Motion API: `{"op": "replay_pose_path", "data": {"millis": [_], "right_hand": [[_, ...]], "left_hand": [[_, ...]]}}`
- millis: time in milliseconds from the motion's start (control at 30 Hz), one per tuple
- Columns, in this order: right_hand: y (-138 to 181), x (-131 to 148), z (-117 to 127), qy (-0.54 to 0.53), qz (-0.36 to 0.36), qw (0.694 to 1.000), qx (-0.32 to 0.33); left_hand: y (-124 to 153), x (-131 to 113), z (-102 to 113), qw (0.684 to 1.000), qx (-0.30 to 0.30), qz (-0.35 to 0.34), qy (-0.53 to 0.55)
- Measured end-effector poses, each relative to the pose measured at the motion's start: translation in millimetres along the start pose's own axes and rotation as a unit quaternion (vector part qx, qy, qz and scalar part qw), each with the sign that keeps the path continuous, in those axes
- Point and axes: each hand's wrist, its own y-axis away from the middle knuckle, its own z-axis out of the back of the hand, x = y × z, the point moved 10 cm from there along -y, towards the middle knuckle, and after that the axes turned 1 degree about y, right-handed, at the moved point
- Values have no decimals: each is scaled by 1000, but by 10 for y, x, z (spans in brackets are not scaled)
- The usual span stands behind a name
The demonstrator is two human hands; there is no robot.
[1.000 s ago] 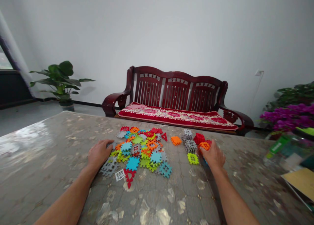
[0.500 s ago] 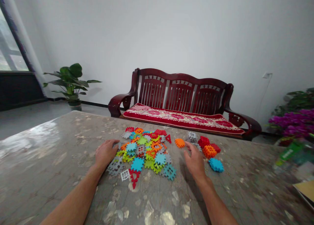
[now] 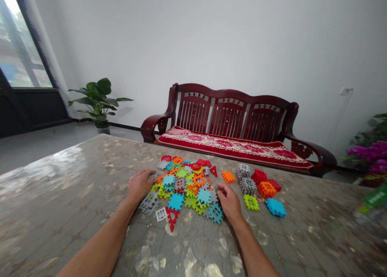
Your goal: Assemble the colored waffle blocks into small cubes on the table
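A mixed pile of toothed plastic building tiles lies on the table, with a blue tile (image 3: 175,201), a red triangular tile (image 3: 172,218) and a white window-shaped piece (image 3: 161,214) along its near edge. My left hand (image 3: 140,186) rests at the pile's left side, fingers stretched toward a grey tile and apparently holding nothing. At the right edge, by a teal tile (image 3: 215,213), is my right hand (image 3: 229,202). Its fingers are loosely bent, thumb and forefinger a little apart, with nothing visible between them. An orange tile (image 3: 228,177) lies just beyond it.
Right of my right hand stand grey tiles (image 3: 248,186), red tiles (image 3: 259,176), orange tiles (image 3: 267,189) and blue tiles (image 3: 275,207), with a lime tile (image 3: 251,203) in front. A green-labelled bottle (image 3: 376,197) is at far right. Behind the table (image 3: 99,160) stands a wooden bench (image 3: 226,111).
My right hand has moved left from beside the orange tile to the pile's right edge, uncovering the lime tile and grey stack. My left hand stays by the pile. The view has turned slightly left.
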Motion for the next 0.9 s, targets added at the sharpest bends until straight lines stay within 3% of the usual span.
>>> {"op": "replay_pose_path", "data": {"millis": [267,567,733,900], "right_hand": [[-9,65,-21,31,19,999,3],[112,739,-384,125,166,974,87],[168,753,-562,181,160,962,130],[162,754,-514,165,154,967,115]], "left_hand": [[8,-62,-16,1000,0,-23,-3],[4,-54,-30,1000,3,-17,7],[7,-48,-31,1000,8,-9,14],[15,-61,-20,1000,8,-8,6]]}}
